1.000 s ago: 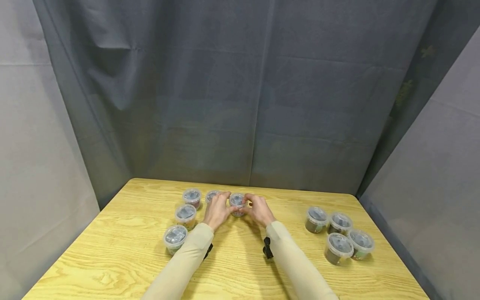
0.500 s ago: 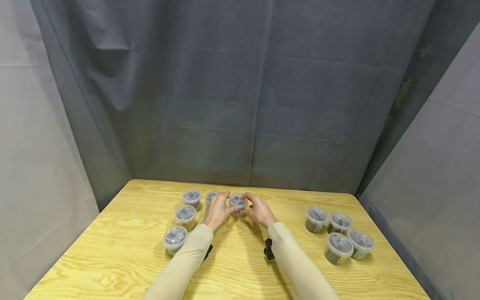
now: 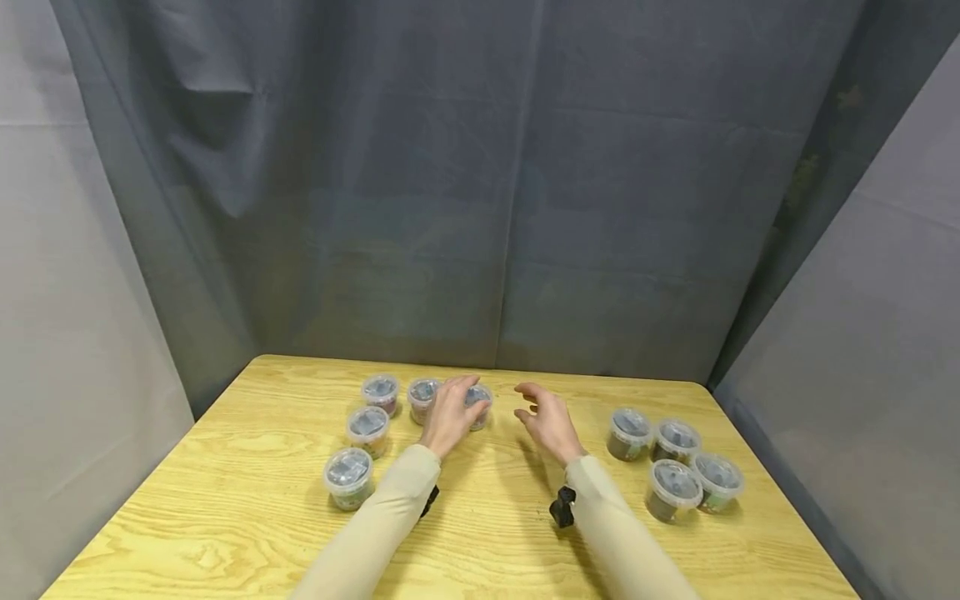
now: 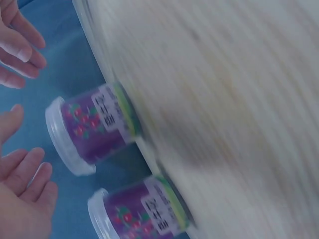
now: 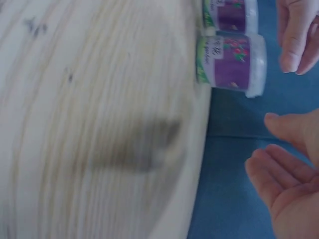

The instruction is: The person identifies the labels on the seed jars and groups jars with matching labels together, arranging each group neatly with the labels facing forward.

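Note:
A small clear-lidded tub [image 3: 480, 408] with a purple berry label stands upright near the table's back edge. My left hand [image 3: 452, 417] hovers beside it with fingers loosely extended, overlapping part of the tub in the head view. To the right of the tub and apart from it, my right hand [image 3: 551, 423] is spread, thumb and fingers parted around nothing. A second purple-labelled tub [image 3: 422, 395] stands just left of the left hand. Both tubs show side by side in the left wrist view, the nearer-to-centre tub [image 4: 97, 127] between table and hands.
Three more lidded tubs run down the left side: a back one [image 3: 380, 392], a middle one [image 3: 368, 429] and a front one [image 3: 348, 477]. Several dark-filled tubs [image 3: 675, 487] cluster at the right of the wooden table [image 3: 247, 500]. A grey curtain [image 3: 390, 183] hangs behind.
Both hands have let go of the tub at the back middle. The right hand has drawn away to the right; the left has lifted slightly and shifted right. The tubs stay put.

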A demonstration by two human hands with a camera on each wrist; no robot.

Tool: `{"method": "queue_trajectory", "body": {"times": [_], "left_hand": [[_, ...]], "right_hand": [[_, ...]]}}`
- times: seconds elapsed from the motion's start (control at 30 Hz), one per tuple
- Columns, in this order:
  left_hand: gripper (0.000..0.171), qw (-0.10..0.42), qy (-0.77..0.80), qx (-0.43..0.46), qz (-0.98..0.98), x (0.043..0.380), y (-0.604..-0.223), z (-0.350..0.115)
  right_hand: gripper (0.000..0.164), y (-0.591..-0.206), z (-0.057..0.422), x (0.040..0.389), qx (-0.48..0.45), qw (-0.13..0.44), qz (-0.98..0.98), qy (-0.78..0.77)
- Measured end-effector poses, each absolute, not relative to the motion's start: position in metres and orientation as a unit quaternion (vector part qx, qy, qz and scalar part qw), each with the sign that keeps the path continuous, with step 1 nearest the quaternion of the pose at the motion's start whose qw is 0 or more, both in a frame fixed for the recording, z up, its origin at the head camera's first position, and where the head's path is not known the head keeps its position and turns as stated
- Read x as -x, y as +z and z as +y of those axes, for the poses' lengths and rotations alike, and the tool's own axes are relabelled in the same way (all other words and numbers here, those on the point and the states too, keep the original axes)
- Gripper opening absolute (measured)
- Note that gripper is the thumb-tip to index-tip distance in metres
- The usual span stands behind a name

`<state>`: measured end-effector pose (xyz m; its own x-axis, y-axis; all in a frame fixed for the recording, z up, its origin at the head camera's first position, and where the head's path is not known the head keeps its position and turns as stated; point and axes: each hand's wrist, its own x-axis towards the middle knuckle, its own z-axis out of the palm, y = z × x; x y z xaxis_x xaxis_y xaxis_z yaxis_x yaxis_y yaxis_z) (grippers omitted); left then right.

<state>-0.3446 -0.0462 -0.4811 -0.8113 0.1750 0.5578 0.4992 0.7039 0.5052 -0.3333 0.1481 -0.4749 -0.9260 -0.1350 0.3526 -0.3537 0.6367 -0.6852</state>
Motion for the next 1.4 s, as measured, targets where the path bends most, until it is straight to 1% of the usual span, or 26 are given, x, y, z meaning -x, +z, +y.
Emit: {"method": "queue_trajectory", "body": {"times": [0.2,0.3,0.5,0.63,0.73,0.87,0.97,1.07,1.17,1.23,1.4], "left_hand": [[0.038,0.245,-0.32,0.206,-0.892,0.341,-0.48,-0.028],[0.034,0.239,-0.321,0.22,-0.89,0.339,-0.481,-0.017],[0.028,0.229,-0.32,0.248,-0.885,0.333,-0.484,0.007],[0.026,0.225,-0.311,0.266,-0.885,0.33,-0.485,0.023],[0.024,0.211,-0.301,0.288,-0.884,0.328,-0.486,0.034],[0.02,0.182,-0.292,0.327,-0.88,0.326,-0.487,0.047],[0.019,0.172,-0.279,0.347,-0.879,0.326,-0.487,0.058],[0.021,0.165,-0.269,0.353,-0.881,0.326,-0.487,0.07],[0.027,0.146,-0.263,0.35,-0.887,0.324,-0.486,0.081],[0.033,0.125,-0.248,0.351,-0.894,0.323,-0.486,0.088],[0.052,0.06,-0.192,0.365,-0.909,0.317,-0.486,0.105]], "right_hand": [[0.041,-0.464,0.17,0.325,-0.111,0.127,-0.907,0.387],[0.04,-0.459,0.184,0.32,-0.097,0.133,-0.913,0.373],[0.04,-0.45,0.213,0.306,-0.081,0.112,-0.932,0.335],[0.04,-0.441,0.233,0.297,-0.076,0.109,-0.942,0.309],[0.042,-0.435,0.248,0.293,-0.071,0.101,-0.947,0.298],[0.042,-0.429,0.268,0.289,-0.069,0.074,-0.952,0.289],[0.042,-0.426,0.278,0.286,-0.064,0.063,-0.956,0.279],[0.041,-0.424,0.285,0.285,-0.056,0.062,-0.96,0.266],[0.041,-0.423,0.29,0.285,-0.044,0.054,-0.965,0.252],[0.043,-0.422,0.294,0.286,-0.037,0.042,-0.969,0.242],[0.054,-0.421,0.3,0.288,-0.029,0.012,-0.974,0.222]]}}
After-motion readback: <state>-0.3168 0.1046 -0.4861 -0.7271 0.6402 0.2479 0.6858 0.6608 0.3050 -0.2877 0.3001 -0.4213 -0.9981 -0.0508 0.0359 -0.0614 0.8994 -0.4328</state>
